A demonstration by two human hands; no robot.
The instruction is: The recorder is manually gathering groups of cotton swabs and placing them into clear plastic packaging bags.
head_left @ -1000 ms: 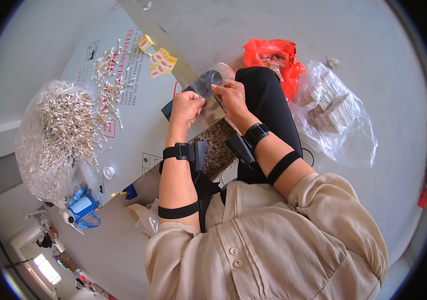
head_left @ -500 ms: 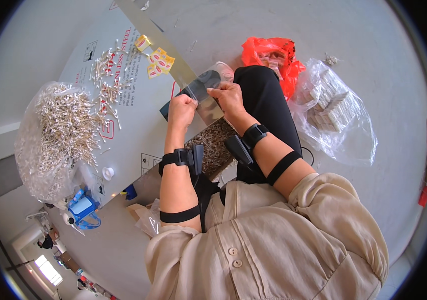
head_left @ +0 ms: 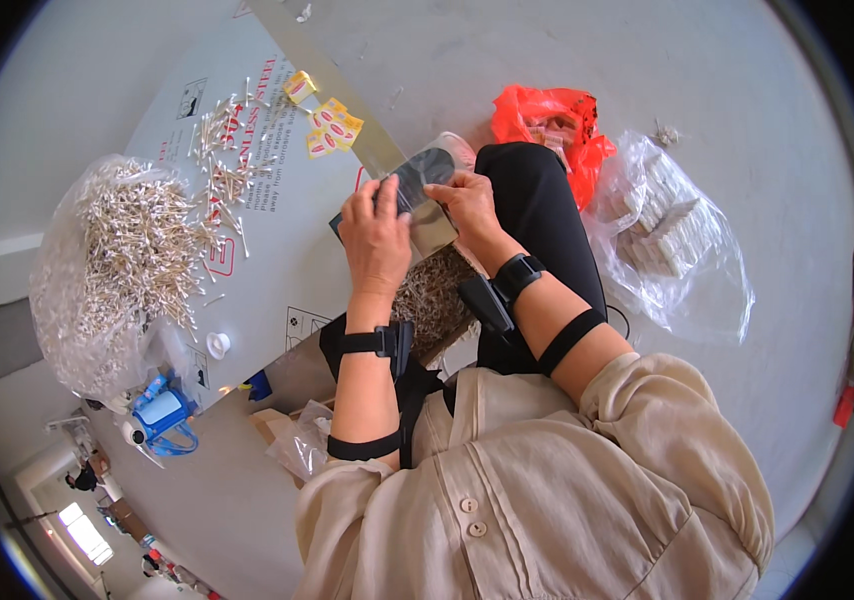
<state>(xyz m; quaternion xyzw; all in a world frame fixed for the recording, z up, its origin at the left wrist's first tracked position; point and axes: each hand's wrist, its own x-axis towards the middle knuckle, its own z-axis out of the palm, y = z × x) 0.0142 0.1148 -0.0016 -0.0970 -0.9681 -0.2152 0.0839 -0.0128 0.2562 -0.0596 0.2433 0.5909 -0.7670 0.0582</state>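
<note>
My right hand (head_left: 469, 203) pinches the near edge of a small clear plastic bag (head_left: 414, 180) between thumb and fingers. Beside it, my left hand (head_left: 377, 238) has its fingers stretched out and apart over the bag's left side, slightly blurred. The bag is see-through, so its outline is hard to follow. Below my hands, a brown box (head_left: 465, 312) holds many cotton swabs (head_left: 431, 296), partly covered by my wrists. More loose cotton swabs (head_left: 222, 150) lie scattered on the film-covered table (head_left: 267, 275) to the left.
A big clear bag of cotton swabs (head_left: 137, 235) rests at the table's left. Yellow labels (head_left: 335, 128) lie near the metal edge. A white spool-like piece (head_left: 217, 345) and a blue container (head_left: 162, 415) are nearer. On the floor right are a red bag (head_left: 577, 125) and clear-bagged white packs (head_left: 667, 235).
My left hand has gone from a closed pinch to outstretched fingers and shifted slightly right over the bag. My right hand keeps its pinch, a little lower and farther right.
</note>
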